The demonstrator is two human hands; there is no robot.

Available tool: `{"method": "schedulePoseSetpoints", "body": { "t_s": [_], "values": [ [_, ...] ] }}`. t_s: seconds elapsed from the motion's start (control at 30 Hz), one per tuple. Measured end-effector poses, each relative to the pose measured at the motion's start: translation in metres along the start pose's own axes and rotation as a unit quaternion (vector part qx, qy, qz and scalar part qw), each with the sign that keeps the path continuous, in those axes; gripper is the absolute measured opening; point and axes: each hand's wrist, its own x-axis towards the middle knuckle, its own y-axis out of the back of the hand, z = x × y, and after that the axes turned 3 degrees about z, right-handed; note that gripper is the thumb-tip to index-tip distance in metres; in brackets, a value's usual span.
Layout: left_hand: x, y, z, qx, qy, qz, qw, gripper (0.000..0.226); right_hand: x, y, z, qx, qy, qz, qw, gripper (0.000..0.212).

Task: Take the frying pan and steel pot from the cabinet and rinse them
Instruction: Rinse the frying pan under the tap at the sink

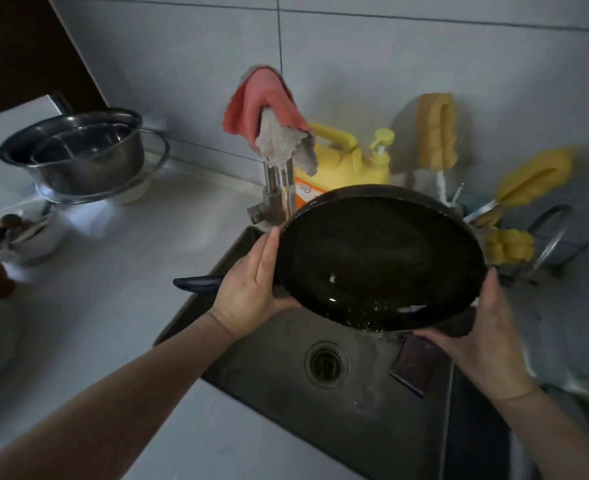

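Black and wet, the frying pan [379, 261] hung tilted over the steel sink [320, 403], its inside facing the camera and its low rim spilling water above the drain [326, 365]; its handle [196, 283] pointed left across the sink's edge. The left hand [251, 285] gripped the pan's left rim, fingers up along the edge; the right hand [476, 337] cupped the lower right rim, its fingertips hidden behind the pan. The faucet [279, 188], draped in a pink cloth [262, 98], stood close behind the pan; yellow sponges [509, 245] crowded the right. The steel pot [78, 154] sat well apart on the white counter [113, 271] at left, upright; a dark object [414, 368] in the basin was hard to make out.
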Motion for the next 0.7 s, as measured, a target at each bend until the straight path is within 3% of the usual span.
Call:
{"method": "schedulePoseSetpoints", "body": {
  "t_s": [0.13,0.23,0.3,0.37,0.43,0.53,0.7],
  "values": [
    [0.011,0.011,0.009,0.021,-0.027,0.099,0.994,0.119,0.013,0.032,-0.019,-0.084,0.056,0.084,0.991,0.107],
    [0.009,0.017,0.012,0.019,-0.030,0.124,0.992,0.113,0.014,0.040,-0.030,-0.100,0.069,0.102,0.987,0.110],
    [-0.002,0.016,0.010,0.025,-0.018,0.100,0.994,0.114,0.007,0.033,-0.029,-0.088,0.048,0.070,0.992,0.107],
    [-0.020,0.011,0.005,0.021,0.011,0.052,0.998,0.115,-0.003,0.017,-0.024,-0.034,-0.027,0.001,0.999,0.097],
    [-0.039,0.005,-0.001,0.020,0.041,0.006,0.999,0.113,-0.012,-0.004,-0.016,-0.036,-0.007,-0.034,0.999,0.093],
    [-0.064,0.001,-0.013,0.052,0.069,-0.033,0.996,0.103,-0.017,-0.043,0.001,-0.084,0.087,-0.028,0.992,0.110],
    [-0.084,0.005,-0.039,0.062,0.124,-0.091,0.986,0.108,-0.003,-0.079,-0.001,-0.046,0.086,-0.072,0.993,0.134]
  ]
}}
